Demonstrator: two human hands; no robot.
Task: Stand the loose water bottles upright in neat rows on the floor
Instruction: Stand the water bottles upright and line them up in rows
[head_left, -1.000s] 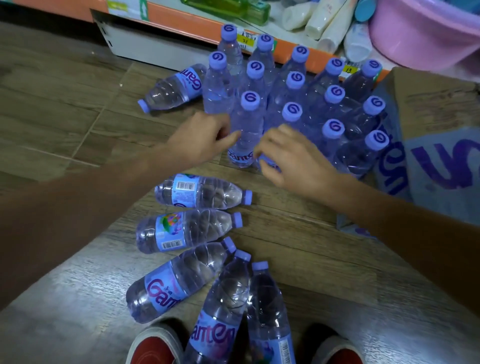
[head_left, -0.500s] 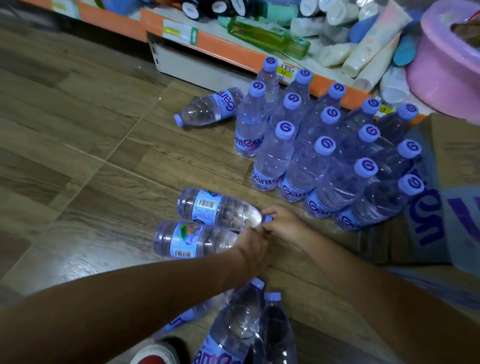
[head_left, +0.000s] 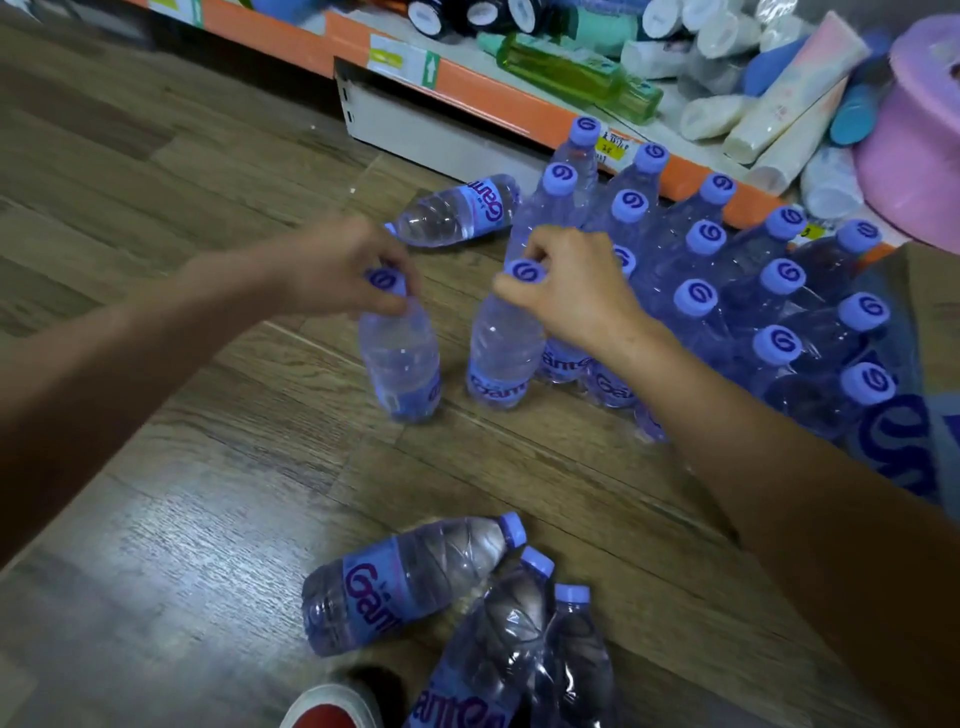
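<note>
Two bare hands each hold a water bottle upright by its neck, over a wood-look floor (head_left: 156, 171) in front of a low shop shelf (head_left: 467, 91).

The left hand (head_left: 332, 270) curls its fingers round the cap of the left bottle (head_left: 400, 358), which stands a little apart from the group, tilted slightly. The right hand (head_left: 571, 291) pinches the cap and neck of the right bottle (head_left: 501, 348), whose base sits just beside the front corner of the standing block (head_left: 727, 291).

Handling, as a judgement: the bottles look full and sealed, so each has real weight and would stand steadily once its base is flat. The walls are thin, ribbed clear plastic that would dent under a squeeze and may slip. The hard cap and neck give the firmest hold, and from there the base can be steered into line. A bottle set down tilted could tip and knock its neighbours.

Looks: clear plastic, tinted lilac, with a round purple cap bearing a darker swirl, and a purple band label low on the body with looping script.

Other bottles: the block of upright ones stands in slanting rows against the shelf, beside a printed carton (head_left: 904, 447). One lying bottle (head_left: 457, 210) rests behind the left hand, near the shelf. A heap of three (head_left: 467, 597) lies on its side close to the viewer, next to a red shoe (head_left: 327, 712).
</note>
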